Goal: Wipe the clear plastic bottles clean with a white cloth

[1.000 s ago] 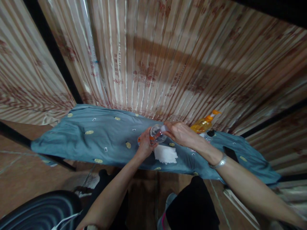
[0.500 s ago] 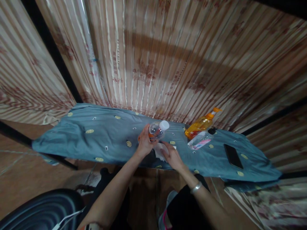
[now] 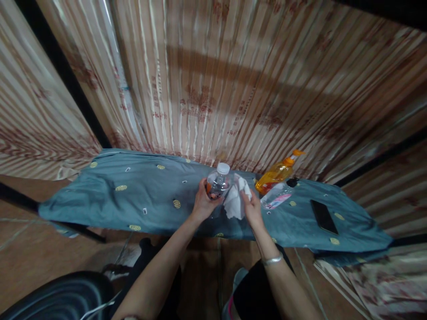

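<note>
My left hand (image 3: 202, 205) grips a small clear plastic bottle (image 3: 218, 183) with a white cap and an orange label, held upright above the blue patterned cloth (image 3: 133, 195) that covers a narrow table. My right hand (image 3: 252, 208) holds a crumpled white tissue (image 3: 234, 201) lifted off the cloth, right beside the bottle. Whether the tissue touches the bottle is unclear.
An orange pump bottle (image 3: 276, 173) and a clear bottle with a pink label (image 3: 276, 198) lie to the right on the cloth. A black phone (image 3: 323, 216) lies further right. Striped curtains (image 3: 213, 89) hang behind. A dark round seat (image 3: 56, 300) is at lower left.
My right hand left the bottle's cap, dropped to the white tissue on the cloth, and has now lifted it up beside the bottle. The left hand kept the bottle and tipped it more upright.
</note>
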Demonstrator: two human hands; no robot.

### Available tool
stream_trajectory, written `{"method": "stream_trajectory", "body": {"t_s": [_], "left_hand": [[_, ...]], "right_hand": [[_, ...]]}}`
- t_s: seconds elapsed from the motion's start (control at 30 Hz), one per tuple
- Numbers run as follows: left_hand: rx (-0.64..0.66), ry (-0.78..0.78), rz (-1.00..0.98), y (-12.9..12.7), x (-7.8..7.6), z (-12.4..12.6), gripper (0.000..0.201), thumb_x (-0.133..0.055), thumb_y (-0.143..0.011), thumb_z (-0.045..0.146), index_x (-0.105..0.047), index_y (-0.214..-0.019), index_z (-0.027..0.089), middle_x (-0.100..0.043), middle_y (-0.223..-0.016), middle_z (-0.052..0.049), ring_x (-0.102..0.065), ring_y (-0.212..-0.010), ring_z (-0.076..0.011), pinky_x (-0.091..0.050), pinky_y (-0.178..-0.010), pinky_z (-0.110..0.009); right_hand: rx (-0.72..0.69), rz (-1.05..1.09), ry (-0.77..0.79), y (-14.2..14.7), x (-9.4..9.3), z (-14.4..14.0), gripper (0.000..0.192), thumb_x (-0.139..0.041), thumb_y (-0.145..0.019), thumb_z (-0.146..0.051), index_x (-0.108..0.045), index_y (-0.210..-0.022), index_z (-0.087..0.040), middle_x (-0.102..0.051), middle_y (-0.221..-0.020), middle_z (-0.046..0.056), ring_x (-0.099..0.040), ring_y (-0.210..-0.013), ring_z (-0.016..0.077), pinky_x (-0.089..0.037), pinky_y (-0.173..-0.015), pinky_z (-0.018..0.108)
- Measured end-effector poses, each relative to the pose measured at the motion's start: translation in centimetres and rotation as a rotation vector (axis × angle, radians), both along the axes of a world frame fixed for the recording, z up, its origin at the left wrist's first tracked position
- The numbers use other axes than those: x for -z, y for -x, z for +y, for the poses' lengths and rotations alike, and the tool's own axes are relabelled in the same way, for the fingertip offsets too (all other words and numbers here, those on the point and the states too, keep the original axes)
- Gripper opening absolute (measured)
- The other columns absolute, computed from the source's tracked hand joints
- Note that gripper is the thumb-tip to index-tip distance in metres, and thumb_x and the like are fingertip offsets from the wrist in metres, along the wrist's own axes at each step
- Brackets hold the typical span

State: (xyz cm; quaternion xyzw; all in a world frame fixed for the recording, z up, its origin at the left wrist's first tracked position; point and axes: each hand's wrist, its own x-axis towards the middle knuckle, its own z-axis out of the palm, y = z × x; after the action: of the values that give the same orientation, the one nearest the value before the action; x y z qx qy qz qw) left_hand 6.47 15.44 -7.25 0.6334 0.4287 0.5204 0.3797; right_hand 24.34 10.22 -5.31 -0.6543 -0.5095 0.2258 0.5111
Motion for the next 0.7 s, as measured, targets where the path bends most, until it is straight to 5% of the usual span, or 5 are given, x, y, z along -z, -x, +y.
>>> {"method": "stream_trajectory", "body": {"t_s": [0.1,0.2,0.3,0.5,0.7], "left_hand": [[0.068,0.063,-0.056,-0.7,-0.2,-0.4,0.045,-0.070,-0.097,0.040,-0.062,-0.136,0.019,-0.068,-0.128,-0.011,-0.070,-0.106,-0.0246,-0.060,-0.091,-0.048],[0.121,0.112,-0.112,-1.1,-0.4,-0.7,0.042,-0.069,-0.098,0.041,-0.063,-0.133,0.018,-0.069,-0.123,-0.010,-0.071,-0.101,-0.0230,-0.061,-0.087,-0.045],[0.179,0.135,-0.153,-1.2,-0.5,-1.1,0.042,-0.070,-0.097,0.040,-0.063,-0.133,0.018,-0.069,-0.126,-0.010,-0.070,-0.105,-0.0242,-0.060,-0.090,-0.047],[0.312,0.174,-0.199,-1.6,-0.1,-2.1,0.040,-0.071,-0.097,0.039,-0.065,-0.130,0.018,-0.070,-0.126,-0.010,-0.070,-0.108,-0.0250,-0.060,-0.094,-0.049],[0.219,0.159,-0.237,-1.8,0.3,-1.7,0.045,-0.070,-0.097,0.040,-0.063,-0.136,0.019,-0.066,-0.135,-0.012,-0.067,-0.118,-0.0282,-0.057,-0.100,-0.053]], "right_hand": [[-0.105,-0.054,-0.181,2.4,-2.8,-0.7,0.067,-0.047,-0.099,-0.063,-0.055,-0.149,-0.019,-0.062,-0.152,0.016,-0.056,-0.143,0.0308,-0.044,-0.121,0.050],[-0.202,-0.145,-0.231,4.1,-4.5,-0.1,0.073,-0.037,-0.101,-0.066,-0.051,-0.153,-0.016,-0.048,-0.165,0.016,-0.041,-0.157,0.0277,-0.031,-0.130,0.048],[-0.175,-0.039,-0.178,3.6,-5.3,1.8,0.075,-0.034,-0.100,-0.074,-0.061,-0.143,-0.019,-0.064,-0.150,0.015,-0.057,-0.144,0.0290,-0.041,-0.124,0.048],[-0.344,0.466,0.063,0.7,-5.9,4.3,0.063,-0.068,-0.078,-0.081,-0.078,-0.097,-0.022,-0.084,-0.097,0.009,-0.077,-0.106,0.0328,-0.062,-0.095,0.044],[-0.082,0.620,-0.142,1.7,-5.3,3.4,0.059,-0.074,-0.076,-0.074,-0.076,-0.101,-0.020,-0.083,-0.095,0.007,-0.078,-0.096,0.0288,-0.062,-0.087,0.040]]}}
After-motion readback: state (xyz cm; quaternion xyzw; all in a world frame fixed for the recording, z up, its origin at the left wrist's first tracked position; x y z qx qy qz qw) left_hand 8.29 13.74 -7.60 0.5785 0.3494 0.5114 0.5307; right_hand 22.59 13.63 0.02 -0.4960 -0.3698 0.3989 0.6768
